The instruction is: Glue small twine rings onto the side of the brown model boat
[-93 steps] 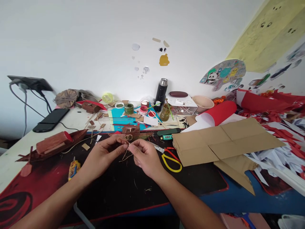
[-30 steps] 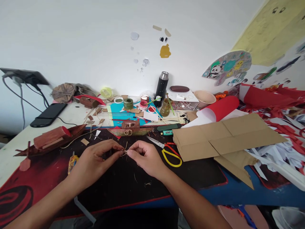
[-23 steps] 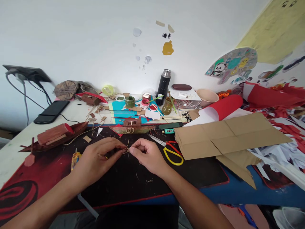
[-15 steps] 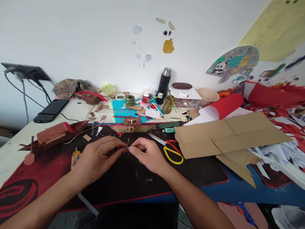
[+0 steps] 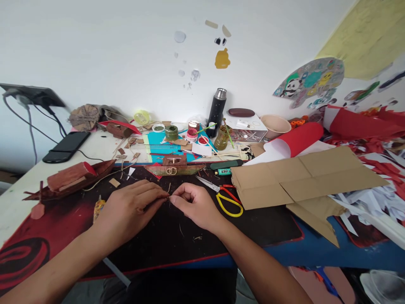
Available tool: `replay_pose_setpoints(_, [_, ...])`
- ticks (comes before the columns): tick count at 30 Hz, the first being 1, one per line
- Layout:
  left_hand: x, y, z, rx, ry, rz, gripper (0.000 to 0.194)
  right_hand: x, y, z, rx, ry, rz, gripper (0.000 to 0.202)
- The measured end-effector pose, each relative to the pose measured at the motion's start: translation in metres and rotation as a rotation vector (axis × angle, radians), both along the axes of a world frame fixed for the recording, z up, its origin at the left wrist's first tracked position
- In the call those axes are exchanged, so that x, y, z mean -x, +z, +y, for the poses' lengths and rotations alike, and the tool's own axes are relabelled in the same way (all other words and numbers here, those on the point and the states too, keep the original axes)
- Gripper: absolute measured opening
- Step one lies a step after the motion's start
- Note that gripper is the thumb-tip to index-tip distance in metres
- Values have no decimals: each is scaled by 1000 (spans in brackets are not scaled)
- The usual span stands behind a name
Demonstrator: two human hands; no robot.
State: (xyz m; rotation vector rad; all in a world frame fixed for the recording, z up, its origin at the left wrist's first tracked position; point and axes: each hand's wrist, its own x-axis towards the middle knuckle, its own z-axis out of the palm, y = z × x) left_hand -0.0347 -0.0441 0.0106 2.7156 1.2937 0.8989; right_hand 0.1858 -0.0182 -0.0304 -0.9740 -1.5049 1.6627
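Note:
Over the black desk mat (image 5: 202,240), my left hand (image 5: 134,209) and my right hand (image 5: 196,207) meet fingertip to fingertip. Both are closed in a pinch on a thin bit of twine (image 5: 169,186); one end sticks up between them, the rest is hidden by fingers. Just beyond lies a small model boat (image 5: 186,170) with twine rings on its side. Yellow-and-red-handled scissors (image 5: 229,204) lie open to the right of my right hand. A yellow glue tube (image 5: 98,209) is partly behind my left wrist.
A larger reddish-brown model boat (image 5: 74,179) sits at the left. Folded cardboard (image 5: 310,177) covers the right side, near paper scraps (image 5: 376,211). Paint jars (image 5: 171,133), a black thermos (image 5: 217,112) and a phone (image 5: 66,147) stand or lie towards the wall.
Both hands stay nearly in place, still pinching. The small twine loop that showed below the fingertips is now mostly hidden. The view has shifted slightly.

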Motion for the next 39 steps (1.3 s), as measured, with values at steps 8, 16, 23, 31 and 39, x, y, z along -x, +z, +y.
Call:
replay_pose_setpoints(8, [-1,0,-3,-35,-10,5,19,-1,-1,0,8,3,-16,19])
replay_pose_setpoints(16, [-1,-1,-7,-127,-1,129,22,-1,-1,0,38,14,-34,22])
replay_pose_setpoints(23, [1,-1,-8,-146,-10,122,20,-1,-1,-1,31,14,-59,15])
replay_pose_setpoints(31, [-2,1,-8,-128,-47,162,26,-1,-7,0,-28,23,-86,17])
replay_pose_setpoints(39, [-4,-1,-5,-20,-21,118,28,-2,-6,0,-29,31,-88,16])
